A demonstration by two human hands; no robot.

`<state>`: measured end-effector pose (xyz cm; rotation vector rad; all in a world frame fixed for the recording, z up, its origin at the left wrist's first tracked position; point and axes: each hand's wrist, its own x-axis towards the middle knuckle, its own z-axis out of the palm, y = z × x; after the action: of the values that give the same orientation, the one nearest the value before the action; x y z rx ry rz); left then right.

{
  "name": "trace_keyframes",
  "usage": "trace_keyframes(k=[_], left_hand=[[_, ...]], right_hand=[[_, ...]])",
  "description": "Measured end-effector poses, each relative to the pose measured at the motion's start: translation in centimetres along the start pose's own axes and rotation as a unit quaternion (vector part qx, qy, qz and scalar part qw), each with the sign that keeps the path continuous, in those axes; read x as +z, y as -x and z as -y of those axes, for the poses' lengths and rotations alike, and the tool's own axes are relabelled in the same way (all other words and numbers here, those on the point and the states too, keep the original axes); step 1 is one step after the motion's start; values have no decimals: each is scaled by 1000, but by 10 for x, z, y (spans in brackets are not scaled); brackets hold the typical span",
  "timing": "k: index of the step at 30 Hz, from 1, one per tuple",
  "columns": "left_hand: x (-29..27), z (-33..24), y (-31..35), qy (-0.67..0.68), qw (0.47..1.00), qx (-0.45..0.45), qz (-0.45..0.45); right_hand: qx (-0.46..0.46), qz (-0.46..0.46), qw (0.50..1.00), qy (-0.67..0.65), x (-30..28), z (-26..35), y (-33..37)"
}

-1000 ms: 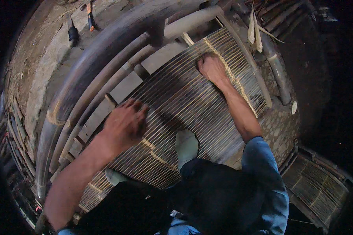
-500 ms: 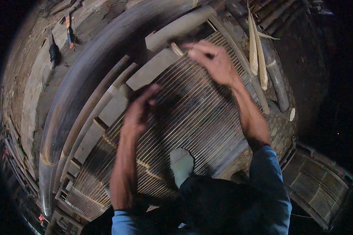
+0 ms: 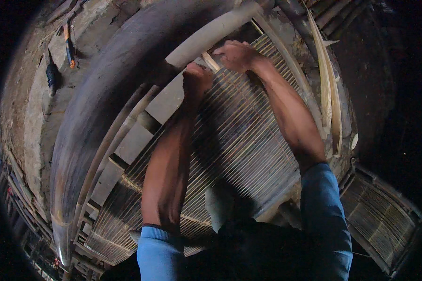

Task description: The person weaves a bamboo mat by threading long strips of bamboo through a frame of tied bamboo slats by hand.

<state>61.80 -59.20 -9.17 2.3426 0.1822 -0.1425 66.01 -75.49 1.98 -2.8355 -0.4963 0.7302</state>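
A slatted bamboo panel (image 3: 248,136), made of many thin parallel strips, lies in front of me. My left hand (image 3: 198,78) is closed at the panel's far edge, its fingertips hidden. My right hand (image 3: 237,55) is just to the right, fingers curled at the same edge; what they grip, if anything, cannot be made out. Between both hands a short pale wooden peg (image 3: 211,62) sticks out at that edge. Beyond it runs a rounded wooden rail (image 3: 211,37).
A thick bamboo pole (image 3: 103,89) curves past the panel's far side. Two handled tools, one orange and black (image 3: 69,47), one dark-gripped (image 3: 51,75), lie at far left. Split pale bamboo pieces (image 3: 332,93) lie right. Another slatted panel (image 3: 382,215) stands lower right. A foot (image 3: 218,206) rests on the panel.
My left hand has moved forward and right to the panel's far edge and closed. The right hand has shifted slightly forward, its fingers now curled at the edge. The view has shifted a little.
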Motion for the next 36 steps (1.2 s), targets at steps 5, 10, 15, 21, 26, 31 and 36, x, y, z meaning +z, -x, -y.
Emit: trace_keyframes(k=[5,10,15,21,26,31,36], left_hand=[[42,-8,-8,208,973,100,-5],[-5,-4,-3,217,969,86,79],[-21,6,-6,-18,950,311,29],[-20,40,-17,146,970,90,169],[-40,13,-10,272,930,-48,243],[-4,-39,7,424,848,-125,293],[-57,-11,9,181,922,211,269]], right_hand=[[29,-19,998,53,31,-42,-4],[-10,-253,891,-377,22,-35,85],[48,-356,451,-817,48,-45,244],[-44,-450,188,-872,75,-92,427],[69,-607,158,-775,119,-129,590],[379,-636,670,-42,175,-171,690],[341,-449,797,-217,110,-28,329]])
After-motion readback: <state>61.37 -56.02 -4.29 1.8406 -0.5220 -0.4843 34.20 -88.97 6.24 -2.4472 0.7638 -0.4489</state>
